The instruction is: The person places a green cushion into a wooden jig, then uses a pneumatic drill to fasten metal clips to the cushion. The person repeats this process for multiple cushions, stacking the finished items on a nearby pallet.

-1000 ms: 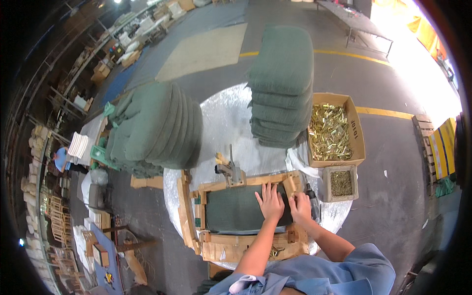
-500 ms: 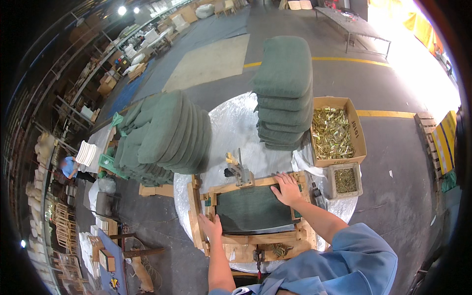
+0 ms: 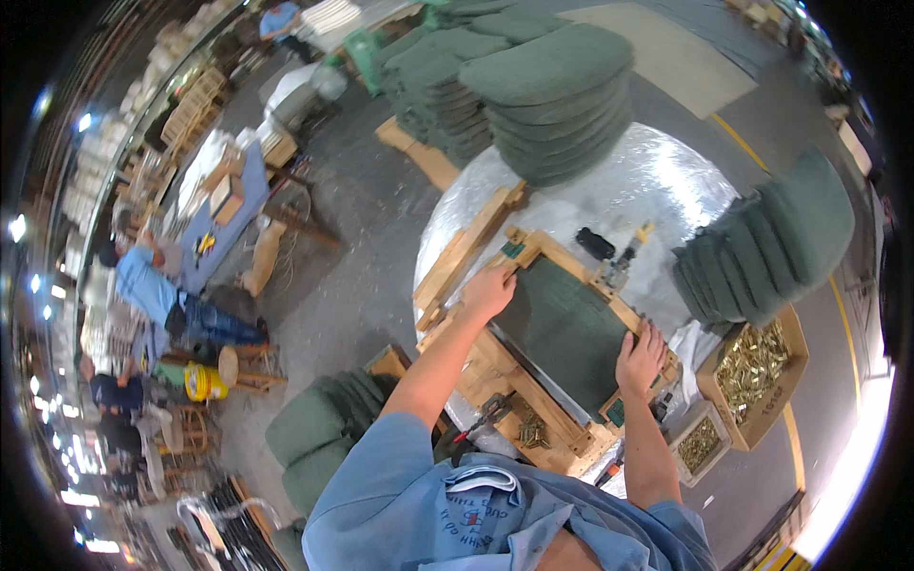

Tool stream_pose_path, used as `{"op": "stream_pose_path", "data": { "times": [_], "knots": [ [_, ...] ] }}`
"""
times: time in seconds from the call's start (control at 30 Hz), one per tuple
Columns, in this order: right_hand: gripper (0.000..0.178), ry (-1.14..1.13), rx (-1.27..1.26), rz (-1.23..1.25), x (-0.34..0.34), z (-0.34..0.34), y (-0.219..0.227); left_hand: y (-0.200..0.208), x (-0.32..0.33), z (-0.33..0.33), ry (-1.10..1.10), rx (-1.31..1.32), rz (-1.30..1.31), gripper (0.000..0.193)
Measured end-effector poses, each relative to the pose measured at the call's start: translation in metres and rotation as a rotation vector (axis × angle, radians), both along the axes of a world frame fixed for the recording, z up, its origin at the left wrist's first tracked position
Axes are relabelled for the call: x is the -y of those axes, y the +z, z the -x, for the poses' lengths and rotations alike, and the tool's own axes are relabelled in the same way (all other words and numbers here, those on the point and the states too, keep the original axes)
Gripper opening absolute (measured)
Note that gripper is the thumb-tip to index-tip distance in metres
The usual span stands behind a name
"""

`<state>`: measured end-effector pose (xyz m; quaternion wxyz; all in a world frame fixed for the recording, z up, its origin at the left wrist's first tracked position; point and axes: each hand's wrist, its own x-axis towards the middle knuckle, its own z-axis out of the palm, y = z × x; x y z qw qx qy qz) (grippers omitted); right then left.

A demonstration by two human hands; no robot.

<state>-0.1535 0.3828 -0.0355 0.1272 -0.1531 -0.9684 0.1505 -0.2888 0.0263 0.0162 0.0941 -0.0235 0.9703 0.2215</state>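
Observation:
A dark green fabric-covered panel [image 3: 562, 328] lies inside a wooden frame [image 3: 571, 255] on the round, foil-wrapped table [image 3: 440, 224]. My left hand [image 3: 488, 292] is at the frame's left end, its fingers curled over the wood beside the panel. Toward the right end, my right hand [image 3: 642, 362] rests with fingers stretched out across the far rail. A metal toggle clamp [image 3: 617, 274] is mounted on that rail, between the two hands. On the near side sit another clamp [image 3: 490, 411] with a red handle and a small heap of brass-coloured fasteners [image 3: 533, 428].
Stacked green cushions stand beyond the frame [image 3: 562, 105] and at right [image 3: 771, 243]. A cardboard box [image 3: 798, 371] of brass-coloured pieces and a smaller tray [image 3: 721, 419] stand right. More cushions [image 3: 319, 428] lie near left. A person in blue [image 3: 148, 285] works farther left.
The view has swung left, so the table and frame appear turned. My left hand's fingers have curled over the frame's left end. My right hand stays at the far rail.

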Motion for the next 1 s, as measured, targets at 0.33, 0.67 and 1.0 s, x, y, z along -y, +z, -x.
{"op": "stream_pose_path", "data": {
  "times": [0.33,0.67,1.0],
  "knots": [
    [0.054,0.076,0.054,-0.109,-0.006,0.01,-0.01,-0.049,-0.033,0.094,-0.444,-0.637,-0.228,0.034],
    [0.058,0.073,0.105,-0.17,-0.009,0.003,-0.018,-0.082,-0.053,0.105,-0.572,-0.441,-0.086,0.066],
    [0.059,0.102,0.115,-0.209,-0.018,0.01,-0.029,-0.082,-0.049,0.105,-0.547,-0.43,-0.083,0.064]
  ]
}}
